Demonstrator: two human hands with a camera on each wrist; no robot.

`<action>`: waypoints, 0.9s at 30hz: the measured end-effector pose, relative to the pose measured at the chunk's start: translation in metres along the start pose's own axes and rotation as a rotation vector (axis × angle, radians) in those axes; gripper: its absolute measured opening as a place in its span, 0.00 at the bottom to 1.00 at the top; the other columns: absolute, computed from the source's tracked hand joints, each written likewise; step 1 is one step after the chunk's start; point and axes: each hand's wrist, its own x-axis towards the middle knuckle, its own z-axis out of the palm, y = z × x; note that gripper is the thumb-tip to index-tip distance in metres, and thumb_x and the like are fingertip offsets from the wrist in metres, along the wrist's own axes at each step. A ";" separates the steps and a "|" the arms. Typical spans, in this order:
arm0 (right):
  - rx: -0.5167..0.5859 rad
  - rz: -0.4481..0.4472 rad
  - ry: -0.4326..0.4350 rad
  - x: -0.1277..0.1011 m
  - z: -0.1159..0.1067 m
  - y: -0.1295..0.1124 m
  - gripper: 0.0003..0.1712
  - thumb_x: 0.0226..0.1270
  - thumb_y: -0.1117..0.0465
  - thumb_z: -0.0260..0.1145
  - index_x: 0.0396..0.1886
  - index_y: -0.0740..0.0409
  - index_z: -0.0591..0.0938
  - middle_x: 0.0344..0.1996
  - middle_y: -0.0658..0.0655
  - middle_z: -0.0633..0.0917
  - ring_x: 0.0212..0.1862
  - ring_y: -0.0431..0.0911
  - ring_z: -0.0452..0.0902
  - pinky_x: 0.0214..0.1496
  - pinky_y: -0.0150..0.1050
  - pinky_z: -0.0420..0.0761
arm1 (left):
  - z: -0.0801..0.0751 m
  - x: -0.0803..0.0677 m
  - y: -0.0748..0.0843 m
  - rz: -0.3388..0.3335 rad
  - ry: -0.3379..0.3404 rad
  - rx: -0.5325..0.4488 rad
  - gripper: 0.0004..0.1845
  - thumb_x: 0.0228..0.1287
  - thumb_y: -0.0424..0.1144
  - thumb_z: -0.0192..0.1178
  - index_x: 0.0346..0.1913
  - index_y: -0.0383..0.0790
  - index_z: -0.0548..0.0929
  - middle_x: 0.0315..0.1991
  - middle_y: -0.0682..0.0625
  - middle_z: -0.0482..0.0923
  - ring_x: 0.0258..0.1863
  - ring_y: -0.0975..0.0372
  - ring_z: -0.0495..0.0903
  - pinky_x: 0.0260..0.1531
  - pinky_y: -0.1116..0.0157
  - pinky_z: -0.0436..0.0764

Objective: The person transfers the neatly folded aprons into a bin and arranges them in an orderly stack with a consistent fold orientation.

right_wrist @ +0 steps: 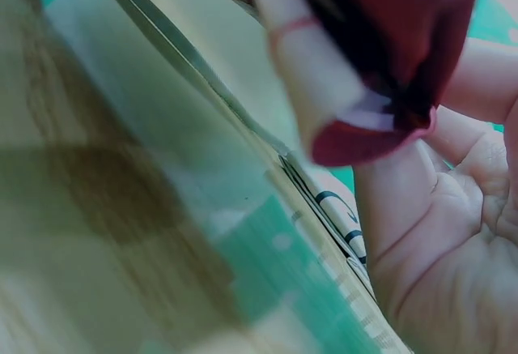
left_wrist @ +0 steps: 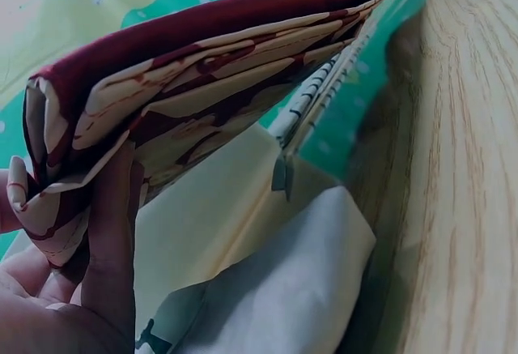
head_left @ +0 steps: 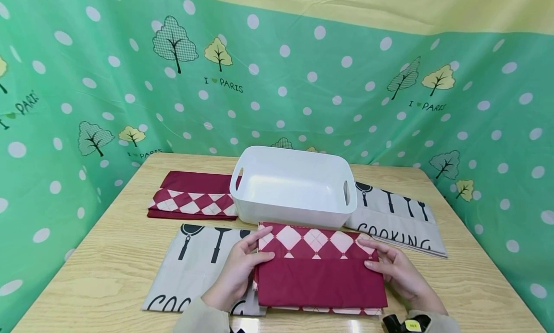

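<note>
Red cloth (head_left: pixel 320 280), folded into a layered pad, is what you have in both hands, off the table (head_left: pixel 95 256) at the near middle, its diamond band toward the far side. Just beyond it stands the white box (head_left: pixel 294 216), open side up. The left gray cloth (head_left: pixel 186 275) lies at the near left, its right end partly hidden under your pad in the head view; the right gray cloth (head_left: pixel 398 217) lies right of the box, and the second red cloth (head_left: pixel 195 194) left of it. Your left hand (head_left: pixel 240 268) grasps the pad's left end; your right hand (head_left: pixel 400 270) grasps the right end, each thumb on the upper face.

You seem to be at a holding step, the pad lifted and not set down. Your next move calls for raising or lowering both ends together; the layers splay at the left, so slack fingers could let the folds slip.
</note>
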 end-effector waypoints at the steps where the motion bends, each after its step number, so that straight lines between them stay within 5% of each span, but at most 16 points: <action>1: 0.003 -0.003 0.001 0.000 0.000 0.000 0.26 0.69 0.73 0.60 0.62 0.48 0.80 0.60 0.35 0.78 0.52 0.39 0.83 0.47 0.37 0.86 | 0.000 0.000 0.000 0.002 0.001 -0.002 0.32 0.60 0.28 0.64 0.69 0.41 0.73 0.72 0.38 0.64 0.59 0.56 0.76 0.54 0.68 0.80; 17: 0.135 -0.135 -0.075 -0.001 -0.001 -0.001 0.29 0.67 0.80 0.55 0.62 0.53 0.80 0.64 0.36 0.77 0.62 0.32 0.75 0.53 0.37 0.83 | 0.001 -0.002 0.006 0.004 0.026 -0.014 0.31 0.60 0.28 0.63 0.68 0.41 0.74 0.67 0.38 0.69 0.57 0.56 0.77 0.52 0.66 0.82; 27: 0.108 -0.116 -0.039 0.000 0.001 -0.001 0.29 0.68 0.78 0.55 0.63 0.52 0.80 0.63 0.34 0.77 0.60 0.32 0.77 0.51 0.36 0.84 | 0.001 -0.004 0.009 0.011 0.028 -0.017 0.31 0.61 0.28 0.62 0.69 0.41 0.74 0.66 0.38 0.70 0.55 0.57 0.78 0.50 0.66 0.83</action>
